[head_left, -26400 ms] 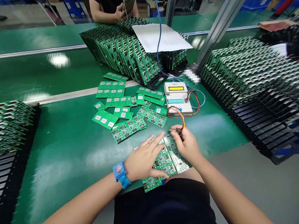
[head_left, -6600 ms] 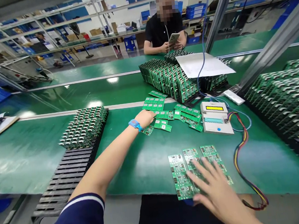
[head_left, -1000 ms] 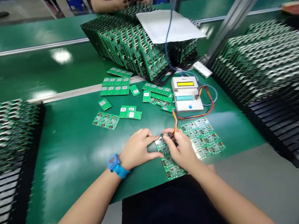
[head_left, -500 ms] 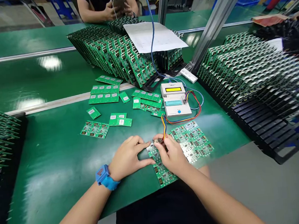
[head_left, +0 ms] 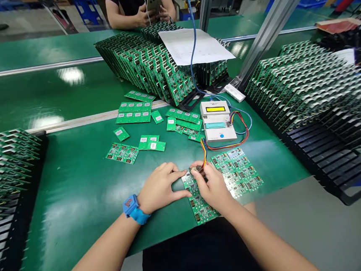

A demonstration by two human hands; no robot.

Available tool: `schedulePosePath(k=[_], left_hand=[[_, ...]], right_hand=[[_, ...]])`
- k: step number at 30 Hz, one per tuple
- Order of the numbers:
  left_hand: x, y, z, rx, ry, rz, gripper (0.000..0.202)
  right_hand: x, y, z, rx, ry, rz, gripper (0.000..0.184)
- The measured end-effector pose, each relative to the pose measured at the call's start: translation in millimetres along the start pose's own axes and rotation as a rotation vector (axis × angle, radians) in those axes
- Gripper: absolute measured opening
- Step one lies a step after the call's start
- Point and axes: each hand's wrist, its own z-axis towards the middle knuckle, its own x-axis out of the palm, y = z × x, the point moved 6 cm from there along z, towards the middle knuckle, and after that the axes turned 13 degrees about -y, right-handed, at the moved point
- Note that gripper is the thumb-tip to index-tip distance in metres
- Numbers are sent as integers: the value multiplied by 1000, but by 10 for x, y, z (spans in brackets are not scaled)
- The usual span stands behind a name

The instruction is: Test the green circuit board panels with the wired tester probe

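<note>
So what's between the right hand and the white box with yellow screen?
Head view: coloured wires, some green tabletop, and the circuit boards' far edge.

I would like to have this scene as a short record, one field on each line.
Left hand: thumb and forefinger spread, at the left edge of a circuit board
Right hand: holds a wire connector at the board's far end; contact is too small to judge
Left wrist: blue strap
Device: white box, yellow screen, blue button, coloured wires
Loose boards: beyond the hands, many labelled side up
Right rack: black, partly filled with boards
Across the bench: a person holding a phone
</note>
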Motion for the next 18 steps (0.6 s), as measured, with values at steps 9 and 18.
schedulePosePath(k=[9, 18], left_hand=[[10, 0, -4, 21, -7, 6, 58], [7, -10, -10, 42, -38, 20, 62]], right_hand=[[14, -40, -5, 1, 14, 1, 14], [-29, -190, -84, 217, -15, 98, 23]])
